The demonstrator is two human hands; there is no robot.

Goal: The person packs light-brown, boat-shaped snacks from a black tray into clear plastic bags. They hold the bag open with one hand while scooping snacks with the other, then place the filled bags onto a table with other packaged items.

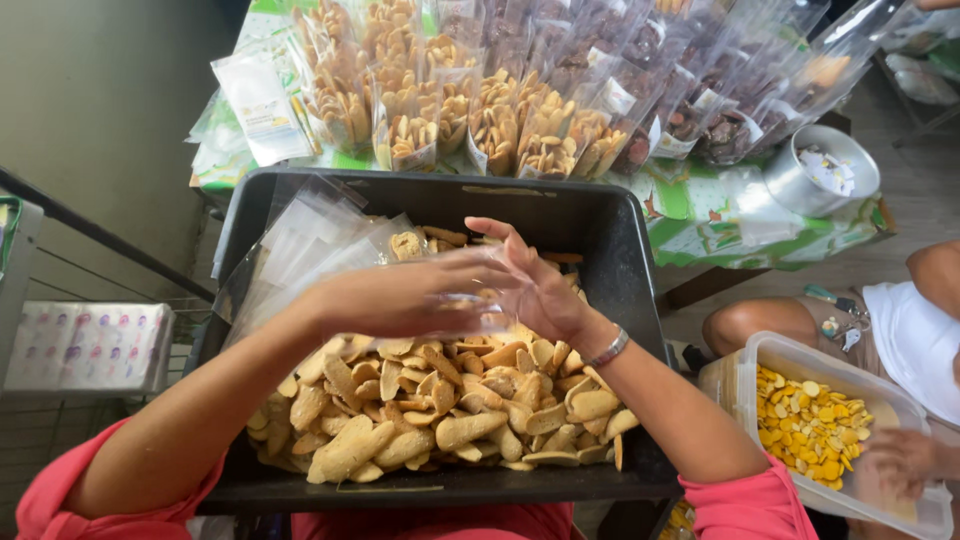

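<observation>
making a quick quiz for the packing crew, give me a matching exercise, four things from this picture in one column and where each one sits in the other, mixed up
Things
1. empty clear bags
2. metal bowl
3. clear tub of yellow snacks
4. filled biscuit bags

Places
A. on the green cloth beyond the black tray, in rows
B. at the right, beside another person's knee
C. inside the black tray, at its far left corner
D. on the green cloth, at its right end

Pairs: 1-C, 2-D, 3-B, 4-A
</observation>
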